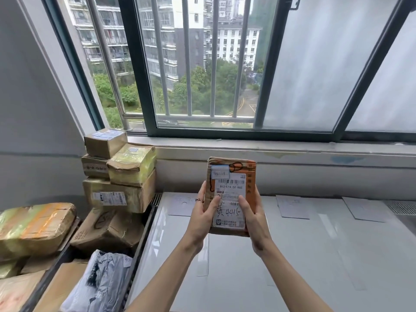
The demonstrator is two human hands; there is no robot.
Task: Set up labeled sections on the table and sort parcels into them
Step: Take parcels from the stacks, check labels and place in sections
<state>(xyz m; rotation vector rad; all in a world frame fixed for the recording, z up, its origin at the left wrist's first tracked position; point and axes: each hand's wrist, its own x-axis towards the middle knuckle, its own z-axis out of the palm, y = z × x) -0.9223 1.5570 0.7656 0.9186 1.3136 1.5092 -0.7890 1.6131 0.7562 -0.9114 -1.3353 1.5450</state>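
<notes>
Head view: the left hand (203, 213) and right hand (252, 218) grip the lower sides of one flat brown parcel (230, 194), thumbs pressed on its white shipping label, holding it upright at frame centre above the table (292, 255). The glossy white table fills the lower right, with three paper sheets (292, 207) along its far edge below the barred window (202, 64). Stacked cardboard boxes (121, 172) occupy the left of the frame.

A barred window (202, 64) overlooks apartment blocks (157, 30) and trees (202, 86).
</notes>
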